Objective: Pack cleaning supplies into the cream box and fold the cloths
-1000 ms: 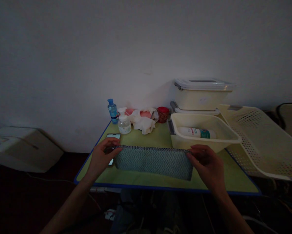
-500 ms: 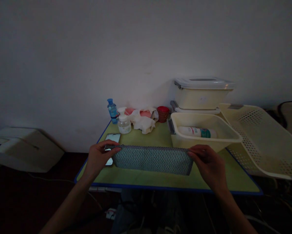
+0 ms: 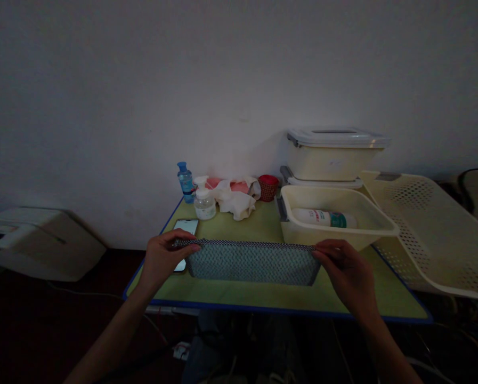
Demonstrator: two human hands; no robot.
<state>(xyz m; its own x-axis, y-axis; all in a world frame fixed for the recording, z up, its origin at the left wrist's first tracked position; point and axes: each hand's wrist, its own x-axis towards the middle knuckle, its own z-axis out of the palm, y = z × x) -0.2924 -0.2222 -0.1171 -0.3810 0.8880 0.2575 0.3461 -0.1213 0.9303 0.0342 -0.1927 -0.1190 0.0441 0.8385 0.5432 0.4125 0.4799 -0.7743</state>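
Note:
A light blue-green patterned cloth point(image 3: 252, 262) with a dark checked edge is stretched between my two hands above the front of the table. My left hand point(image 3: 162, 256) pinches its left top corner, with the thumb in front. At the opposite corner my right hand point(image 3: 346, 274) pinches the same edge between thumb and fingers. The cloth hangs down as a long low rectangle; whether it is folded I cannot tell. Behind my left hand lies a phone point(image 3: 186, 226) with a lit screen, partly covered by the hand and cloth.
On the green table point(image 3: 246, 297) stand a blue bottle point(image 3: 185, 184), a pump bottle point(image 3: 204, 205), a crumpled white cloth point(image 3: 236, 202) and a red basket point(image 3: 268, 189). At right are a cream bin point(image 3: 334, 234) holding a white bottle point(image 3: 316, 216), lidded boxes point(image 3: 334, 160) and a perforated basket point(image 3: 430, 229).
The cloth's right end and my right hand have shifted very slightly right. Both hands keep their pinch on the cloth; the view has moved a little.

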